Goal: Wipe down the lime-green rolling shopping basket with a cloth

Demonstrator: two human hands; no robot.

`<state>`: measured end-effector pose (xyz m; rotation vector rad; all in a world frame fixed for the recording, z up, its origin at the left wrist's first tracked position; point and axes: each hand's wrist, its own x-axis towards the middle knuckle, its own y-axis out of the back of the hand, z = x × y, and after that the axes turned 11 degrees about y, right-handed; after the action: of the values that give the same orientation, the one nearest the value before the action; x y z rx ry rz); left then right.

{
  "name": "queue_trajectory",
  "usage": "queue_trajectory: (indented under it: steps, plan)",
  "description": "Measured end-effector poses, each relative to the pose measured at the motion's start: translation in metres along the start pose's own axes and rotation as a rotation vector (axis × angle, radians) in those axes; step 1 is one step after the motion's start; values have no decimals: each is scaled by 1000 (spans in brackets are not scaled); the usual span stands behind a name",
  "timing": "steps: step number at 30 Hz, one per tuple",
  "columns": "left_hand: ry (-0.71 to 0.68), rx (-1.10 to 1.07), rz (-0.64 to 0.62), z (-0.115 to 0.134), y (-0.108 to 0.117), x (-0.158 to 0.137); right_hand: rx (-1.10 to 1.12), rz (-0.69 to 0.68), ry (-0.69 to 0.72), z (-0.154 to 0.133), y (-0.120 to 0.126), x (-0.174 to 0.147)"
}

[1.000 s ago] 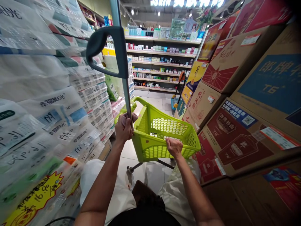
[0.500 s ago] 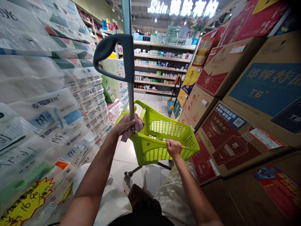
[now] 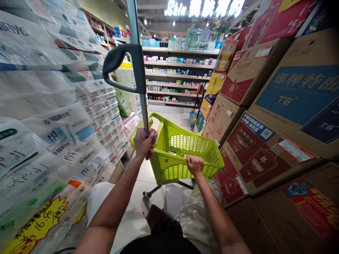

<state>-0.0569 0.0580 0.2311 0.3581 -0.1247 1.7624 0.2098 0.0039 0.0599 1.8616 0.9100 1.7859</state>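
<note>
The bright green plastic shopping cart stands by the person's knees, between piled white plastic packs and brown cardboard boxes. The left hand has its fingers wrapped around the tall grey metal pole, low down; a pinkish bit, maybe cloth, peeks out there. The right hand has its fingers clamped on the cart's near rim. I'd hold that rim firmly so the cart can't roll, and hug the pole evenly all around.
</note>
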Motion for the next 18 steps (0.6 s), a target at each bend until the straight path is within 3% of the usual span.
queue_trajectory:
  steps: [3,5,9,12,15,18]
  plan:
    - [40,-90,-281,15,15,13,4,9,-8,6,0,-1]
    - [-34,-157,-364,32,22,27,7,11,-8,9,-1,-3]
    - [-252,-363,-260,85,23,61,6,-9,1,10,0,-4]
    - [-334,-474,-209,115,19,71,-2,-9,-2,9,1,-5]
    - [-358,-458,-183,108,16,55,-2,9,-9,9,4,-5]
    - [-344,-350,-119,67,13,19,-1,38,-14,10,7,-7]
